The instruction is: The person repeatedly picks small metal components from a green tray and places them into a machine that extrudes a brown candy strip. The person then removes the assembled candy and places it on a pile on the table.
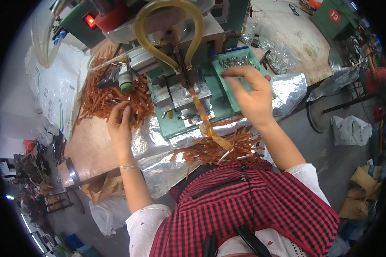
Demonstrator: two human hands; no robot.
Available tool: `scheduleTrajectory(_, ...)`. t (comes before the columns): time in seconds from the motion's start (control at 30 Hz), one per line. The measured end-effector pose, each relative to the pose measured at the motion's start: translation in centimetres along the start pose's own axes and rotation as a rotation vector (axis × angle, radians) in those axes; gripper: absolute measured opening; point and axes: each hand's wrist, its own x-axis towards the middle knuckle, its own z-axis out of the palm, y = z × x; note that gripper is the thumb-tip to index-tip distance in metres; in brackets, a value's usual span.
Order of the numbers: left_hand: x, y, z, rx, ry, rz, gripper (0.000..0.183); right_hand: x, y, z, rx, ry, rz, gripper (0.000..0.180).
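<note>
My left hand (120, 120) hovers at the edge of a heap of amber-brown plastic strips (99, 93) left of a bench press, its thumb and fingers close together near a small shiny bit; whether it holds this I cannot tell. My right hand (252, 93), slightly blurred, is over a green tray (230, 93) of small metal parts (236, 61), fingers curled; its fingertips' contents cannot be told. Between the hands, an amber translucent plastic strip (201, 110) hangs from the metal tooling (186, 80) down to a second pile of strips (218, 147) by my lap.
A green push button (126, 84) stands left of the tooling. A white sack (58, 86) lies at far left. Bags of metal parts (281, 59) and scissors (293, 9) lie on the table at back right. Foil (288, 90) covers the front edge.
</note>
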Motion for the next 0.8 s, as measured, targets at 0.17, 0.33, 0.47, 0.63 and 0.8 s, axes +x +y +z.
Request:
scheduleTrajectory(0.17, -2.3, 2.9, 2.9, -0.020, 0.176, -0.099, 0.022, 1.0, -1.1, 5.9, 0.169, 0.007, 0.038, 0.015)
scheduleTrajectory(0.33, -4.3, 6.9, 3.7, -0.036, 0.339, 0.284, 0.014, -0.1, -1.9, 7.0, 0.578, 0.066, 0.220, 0.037)
scheduleTrajectory(0.47, -5.0, 12.9, 5.2, 0.143, 0.243, 0.862, 0.015, 0.5, -4.7, 6.6, 0.672, 0.022, 0.308, 0.044)
scheduleTrajectory(0.63, -7.7, 15.0, 5.9, 0.513, -0.096, 1.098, 0.032, -0.6, -5.7, 4.3, 0.528, -0.054, 0.246, 0.050)
scheduleTrajectory(0.8, -6.5, 15.1, 8.7, 0.463, -0.302, 1.197, 0.035, -1.2, 4.5, -0.2, -0.111, -0.070, 0.348, 0.027)
